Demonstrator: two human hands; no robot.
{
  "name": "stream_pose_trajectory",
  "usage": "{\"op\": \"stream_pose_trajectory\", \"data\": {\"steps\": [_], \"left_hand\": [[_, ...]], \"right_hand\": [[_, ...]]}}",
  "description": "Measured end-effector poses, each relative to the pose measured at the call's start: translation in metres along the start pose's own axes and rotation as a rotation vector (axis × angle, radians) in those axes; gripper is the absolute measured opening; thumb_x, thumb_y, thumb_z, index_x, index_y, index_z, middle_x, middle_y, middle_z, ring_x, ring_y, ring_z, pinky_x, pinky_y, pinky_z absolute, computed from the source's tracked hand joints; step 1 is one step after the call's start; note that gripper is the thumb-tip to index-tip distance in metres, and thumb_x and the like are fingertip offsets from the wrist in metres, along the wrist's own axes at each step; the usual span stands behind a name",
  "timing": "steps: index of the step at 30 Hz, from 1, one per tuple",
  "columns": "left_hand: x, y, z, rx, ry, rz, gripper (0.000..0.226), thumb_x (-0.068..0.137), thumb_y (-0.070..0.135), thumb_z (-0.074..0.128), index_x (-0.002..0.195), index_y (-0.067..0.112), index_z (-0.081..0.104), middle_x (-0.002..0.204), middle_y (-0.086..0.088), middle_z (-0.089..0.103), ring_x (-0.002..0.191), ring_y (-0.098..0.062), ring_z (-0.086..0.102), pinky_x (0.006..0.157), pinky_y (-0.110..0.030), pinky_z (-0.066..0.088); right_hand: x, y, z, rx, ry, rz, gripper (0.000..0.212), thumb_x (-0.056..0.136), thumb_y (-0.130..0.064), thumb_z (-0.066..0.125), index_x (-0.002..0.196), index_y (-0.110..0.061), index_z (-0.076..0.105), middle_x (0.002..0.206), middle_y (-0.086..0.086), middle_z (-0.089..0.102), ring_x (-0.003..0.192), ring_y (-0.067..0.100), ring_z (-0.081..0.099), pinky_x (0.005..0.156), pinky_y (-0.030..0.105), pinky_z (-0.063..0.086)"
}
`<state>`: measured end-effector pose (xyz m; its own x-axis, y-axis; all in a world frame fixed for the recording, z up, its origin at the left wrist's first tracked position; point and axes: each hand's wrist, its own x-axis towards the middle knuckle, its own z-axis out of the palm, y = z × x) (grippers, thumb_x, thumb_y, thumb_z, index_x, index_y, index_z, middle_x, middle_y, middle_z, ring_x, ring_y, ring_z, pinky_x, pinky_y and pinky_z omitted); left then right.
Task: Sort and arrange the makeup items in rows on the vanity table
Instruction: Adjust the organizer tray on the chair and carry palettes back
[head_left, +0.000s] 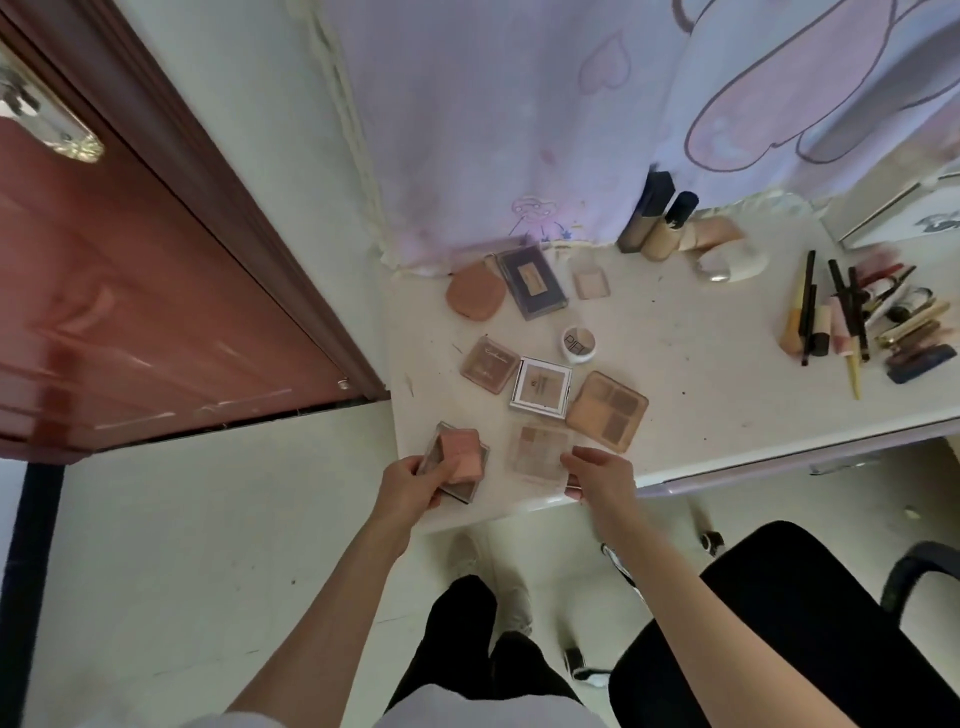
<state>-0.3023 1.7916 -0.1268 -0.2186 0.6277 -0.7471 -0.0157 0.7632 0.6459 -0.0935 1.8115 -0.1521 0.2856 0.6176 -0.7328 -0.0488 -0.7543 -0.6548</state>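
Flat makeup compacts lie spread over the white vanity table (701, 395). My left hand (410, 486) grips a stack of compacts (457, 460) with a pink one on top, at the table's front left corner. My right hand (602, 475) pinches the near edge of a clear eyeshadow palette (540, 452) lying flat by the front edge. Behind these lie a pink square compact (489, 365), a white-framed compact (541, 391) and a tan four-pan palette (608, 410). Farther back are a round peach compact (475, 296), a dark rectangular palette (531, 280) and a small white jar (578, 344).
Upright foundation bottles (657, 221) stand at the back against a hanging pink cloth (519, 130). A heap of pencils, brushes and lipsticks (862, 317) lies at the right. A red-brown door (130, 286) is on the left, and a black chair (789, 623) is at lower right.
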Motion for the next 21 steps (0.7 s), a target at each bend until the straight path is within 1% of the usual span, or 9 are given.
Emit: {"op": "stream_pose_trajectory", "data": {"steps": [3, 6, 9, 11, 14, 16, 18, 19, 21], "left_hand": [[0.015, 0.009, 0.001, 0.155, 0.053, 0.038, 0.042, 0.077, 0.028, 0.074, 0.105, -0.001, 0.059, 0.095, -0.011, 0.062, 0.074, -0.018, 0.057, 0.059, -0.022, 0.045], [0.025, 0.016, 0.005, 0.373, 0.144, 0.089, 0.057, 0.073, 0.036, 0.076, 0.112, 0.001, 0.053, 0.106, -0.012, 0.061, 0.094, -0.026, 0.059, 0.072, -0.030, 0.045], [0.025, 0.017, 0.016, 0.506, 0.185, 0.147, 0.066, 0.070, 0.041, 0.077, 0.113, 0.002, 0.047, 0.112, -0.012, 0.055, 0.103, -0.028, 0.054, 0.080, -0.036, 0.045], [0.024, 0.016, 0.020, 0.594, 0.223, 0.172, 0.072, 0.070, 0.047, 0.075, 0.116, 0.003, 0.044, 0.117, -0.014, 0.049, 0.108, -0.030, 0.049, 0.086, -0.040, 0.044], [0.026, 0.015, 0.021, 0.731, 0.301, 0.215, 0.077, 0.069, 0.055, 0.071, 0.121, 0.006, 0.042, 0.122, -0.013, 0.041, 0.114, -0.031, 0.042, 0.093, -0.040, 0.036], [0.028, 0.014, 0.021, 0.780, 0.327, 0.241, 0.079, 0.069, 0.059, 0.069, 0.123, 0.009, 0.040, 0.125, -0.013, 0.038, 0.116, -0.031, 0.039, 0.096, -0.040, 0.032], [0.031, 0.013, 0.022, 0.809, 0.335, 0.264, 0.081, 0.069, 0.061, 0.068, 0.126, 0.011, 0.039, 0.126, -0.012, 0.037, 0.117, -0.031, 0.036, 0.097, -0.040, 0.030], [0.032, 0.013, 0.023, 0.825, 0.342, 0.275, 0.081, 0.069, 0.061, 0.067, 0.126, 0.011, 0.039, 0.127, -0.013, 0.037, 0.118, -0.032, 0.035, 0.096, -0.041, 0.029], [0.034, 0.013, 0.023, 0.875, 0.364, 0.309, 0.079, 0.070, 0.061, 0.066, 0.127, 0.013, 0.041, 0.126, -0.012, 0.038, 0.117, -0.031, 0.034, 0.095, -0.041, 0.028]], "right_hand": [[0.002, 0.000, 0.003, -0.136, 0.052, -0.046, 0.018, 0.082, -0.008, 0.066, 0.100, -0.006, 0.068, 0.072, 0.003, 0.066, 0.061, 0.017, 0.062, 0.071, 0.034, 0.055], [-0.002, -0.003, 0.005, -0.220, 0.043, -0.106, 0.018, 0.083, -0.008, 0.064, 0.102, -0.006, 0.065, 0.075, -0.002, 0.064, 0.062, 0.014, 0.063, 0.068, 0.030, 0.056], [-0.008, -0.007, 0.010, -0.325, 0.043, -0.169, 0.024, 0.085, -0.007, 0.061, 0.109, -0.004, 0.061, 0.081, 0.002, 0.063, 0.070, 0.023, 0.064, 0.078, 0.037, 0.054], [-0.010, -0.006, 0.014, -0.441, 0.066, -0.239, 0.029, 0.085, -0.009, 0.060, 0.114, -0.004, 0.058, 0.092, 0.005, 0.061, 0.082, 0.024, 0.062, 0.079, 0.028, 0.046], [-0.012, -0.003, 0.019, -0.542, 0.095, -0.332, 0.035, 0.086, -0.010, 0.062, 0.120, -0.004, 0.054, 0.101, 0.007, 0.057, 0.083, 0.015, 0.051, 0.069, 0.014, 0.031], [-0.014, -0.003, 0.021, -0.577, 0.095, -0.358, 0.039, 0.087, -0.010, 0.062, 0.124, -0.003, 0.051, 0.111, 0.011, 0.055, 0.088, 0.018, 0.053, 0.077, 0.017, 0.036], [-0.018, -0.003, 0.022, -0.607, 0.082, -0.395, 0.042, 0.088, -0.009, 0.060, 0.129, -0.005, 0.048, 0.123, 0.011, 0.049, 0.099, 0.022, 0.055, 0.088, 0.030, 0.046], [-0.020, -0.003, 0.021, -0.641, 0.074, -0.435, 0.044, 0.089, -0.009, 0.059, 0.131, -0.006, 0.048, 0.128, 0.009, 0.045, 0.107, 0.022, 0.053, 0.093, 0.033, 0.046], [-0.024, -0.001, 0.020, -0.795, 0.066, -0.576, 0.045, 0.088, -0.011, 0.059, 0.132, -0.010, 0.049, 0.136, 0.008, 0.041, 0.123, 0.023, 0.043, 0.101, 0.031, 0.040]]}}
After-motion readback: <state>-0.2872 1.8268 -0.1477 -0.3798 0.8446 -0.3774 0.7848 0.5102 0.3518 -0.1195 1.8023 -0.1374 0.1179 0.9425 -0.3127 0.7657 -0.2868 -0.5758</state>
